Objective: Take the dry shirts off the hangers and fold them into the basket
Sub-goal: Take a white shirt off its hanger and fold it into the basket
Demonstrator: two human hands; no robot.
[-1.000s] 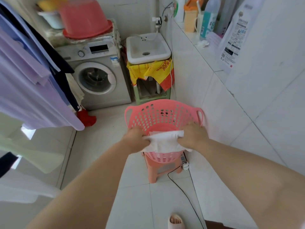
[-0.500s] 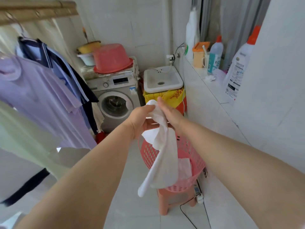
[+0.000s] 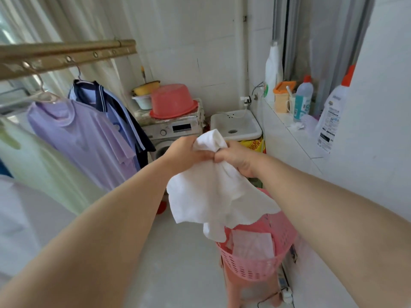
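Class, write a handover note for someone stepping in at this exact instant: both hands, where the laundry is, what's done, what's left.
Hands: left hand and right hand both grip a bunched white shirt, held up and hanging toward the basket.
Done: one folded pale item lies in the basket.
Left: fold the white shirt into the basket, then take the lilac shirt, green shirt and blue shirt off the rail.

Bright soft daylight, slight blur, wide-angle edge distortion
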